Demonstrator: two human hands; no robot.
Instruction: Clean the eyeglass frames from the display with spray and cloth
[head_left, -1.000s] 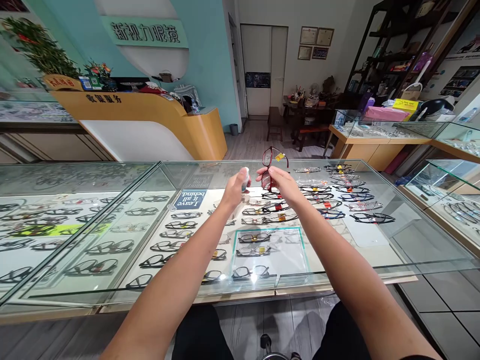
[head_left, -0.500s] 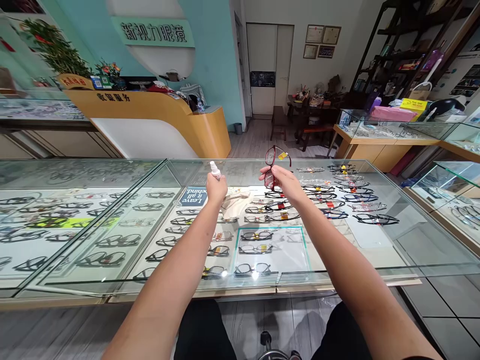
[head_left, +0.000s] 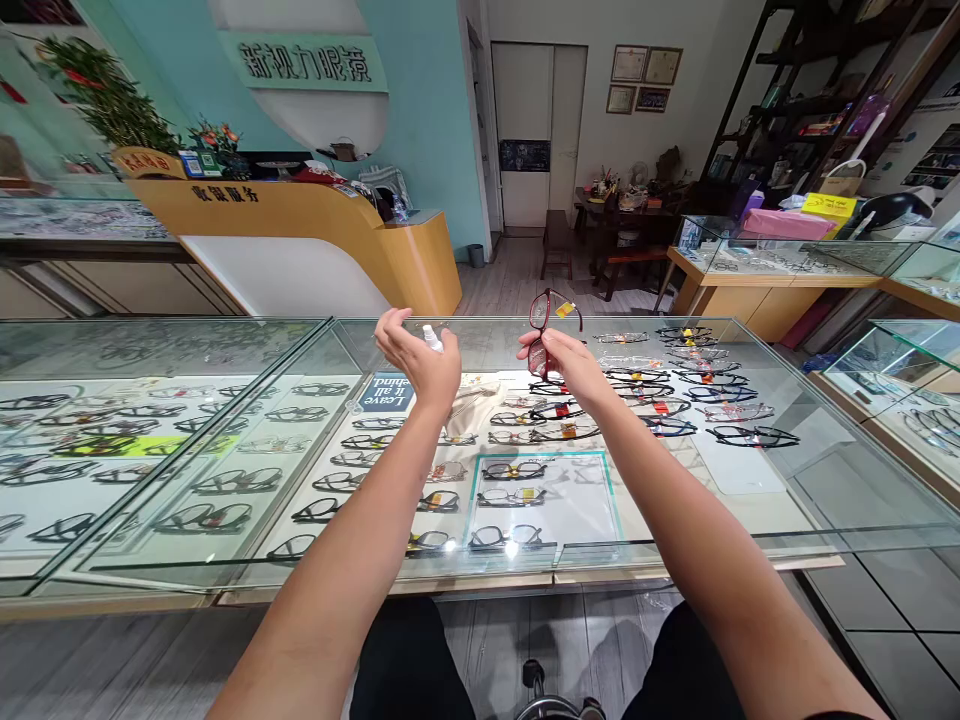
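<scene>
My left hand (head_left: 421,365) is open over the glass counter, its fingers spread toward the left and its thumb apart. Between thumb and fingers shows the white top of a small spray bottle (head_left: 432,338); the hand hides its lower part, so I cannot tell if they touch. My right hand (head_left: 566,358) grips a pair of dark red eyeglasses (head_left: 539,312) near the middle of the frame. The glasses are held on end, one lens above the other, with a yellow tag on them. Under the left wrist, a beige cloth (head_left: 474,405) lies near the displayed frames.
Beneath both arms stretches a glass display counter (head_left: 675,520) with rows of eyeglasses (head_left: 512,498) inside. A blue printed card (head_left: 384,393) lies left of the left wrist. Beyond stand a wooden reception desk (head_left: 420,265), a dark bench (head_left: 556,245) and another display case (head_left: 780,285).
My left hand has opened from its closed grip on the spray bottle, its fingers spreading left. My right hand holds the eyeglasses almost unmoved.
</scene>
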